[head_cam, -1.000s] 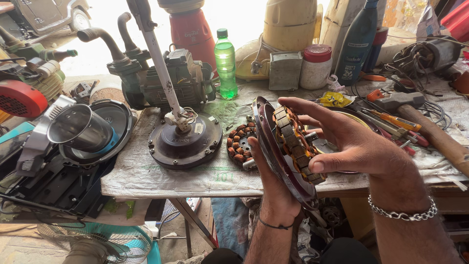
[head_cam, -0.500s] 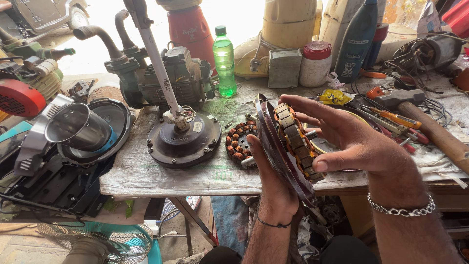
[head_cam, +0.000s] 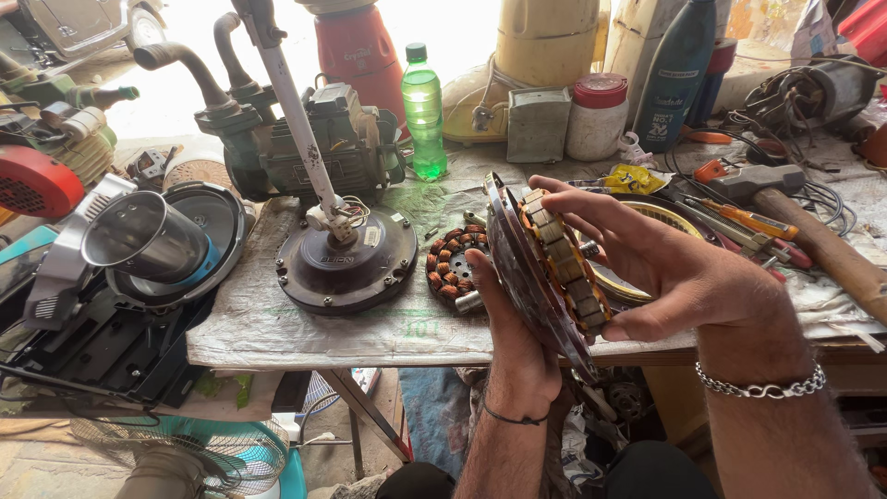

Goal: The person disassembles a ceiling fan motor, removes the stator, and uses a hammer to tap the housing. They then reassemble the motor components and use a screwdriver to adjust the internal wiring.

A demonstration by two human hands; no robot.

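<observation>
I hold a round ceiling-fan motor cover (head_cam: 522, 268) on edge above the table's front. A ring of laminated metal core (head_cam: 565, 263) sits inside it. My left hand (head_cam: 513, 346) grips the cover from behind and below. My right hand (head_cam: 665, 263) lies across the core ring, fingers curled over its rim. Behind the cover, a copper-wound stator (head_cam: 448, 263) lies flat on the table. To the left rests the dark fan motor base (head_cam: 346, 263) with its white down rod (head_cam: 296, 115) sticking up.
A cloth-covered worktable (head_cam: 277, 328) carries a green bottle (head_cam: 423, 111), a grey pump motor (head_cam: 305, 139), a red-lidded jar (head_cam: 599, 115), screwdrivers (head_cam: 739, 217) and a wooden handle (head_cam: 822, 254). A steel cup (head_cam: 143, 240) on black parts sits left. A fan guard (head_cam: 217, 453) lies on the floor.
The cover and core stay in both hands with barely any movement. My view has shifted slightly.
</observation>
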